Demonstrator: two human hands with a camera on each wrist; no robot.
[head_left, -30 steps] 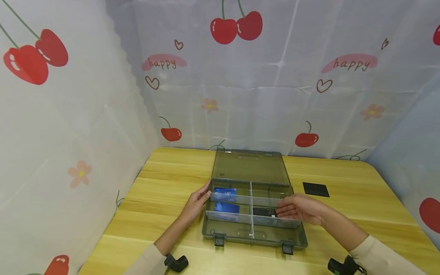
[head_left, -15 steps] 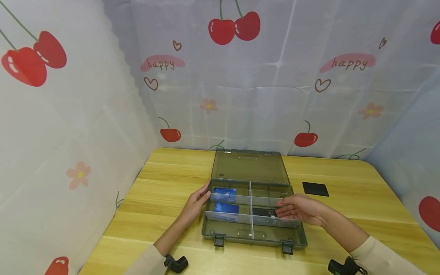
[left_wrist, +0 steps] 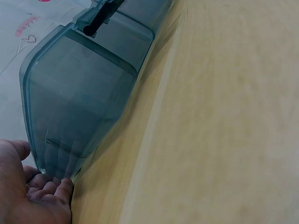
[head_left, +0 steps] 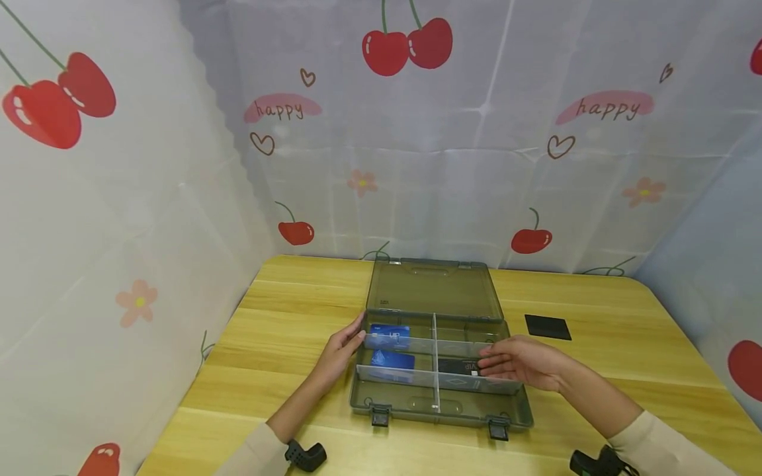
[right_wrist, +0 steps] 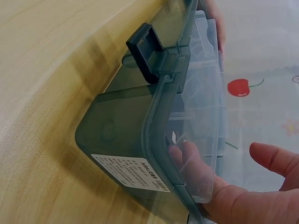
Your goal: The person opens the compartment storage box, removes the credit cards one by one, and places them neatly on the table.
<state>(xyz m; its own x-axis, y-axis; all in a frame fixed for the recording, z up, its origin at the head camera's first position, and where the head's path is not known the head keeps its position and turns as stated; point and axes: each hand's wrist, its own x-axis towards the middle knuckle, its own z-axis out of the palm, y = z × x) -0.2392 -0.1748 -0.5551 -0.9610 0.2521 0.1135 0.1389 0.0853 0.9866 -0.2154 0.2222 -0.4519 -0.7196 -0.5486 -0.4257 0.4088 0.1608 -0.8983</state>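
Note:
A smoky grey plastic organizer box (head_left: 417, 415) lies on the table with its lid (head_left: 433, 285) folded back. My left hand (head_left: 337, 352) holds the box's left side near the back, thumb at the rim and fingers against the outer wall (left_wrist: 77, 88). My right hand (head_left: 528, 362) reaches over the right side into the middle right compartment. Its fingertips touch the right end of a black VIP card (head_left: 457, 367) there; in the right wrist view the thumb (right_wrist: 270, 156) stands apart from the fingers. Two blue cards, one at the back left (head_left: 389, 336) and one at the middle left (head_left: 393, 360), lie in compartments.
Clear dividers (head_left: 395, 376) split the box into several compartments. Another black card (head_left: 548, 327) lies on the wooden table (head_left: 297, 297), right of the box. Two black latches (head_left: 380, 415) hang at the box's front. A cherry-print curtain (head_left: 440, 172) surrounds the table.

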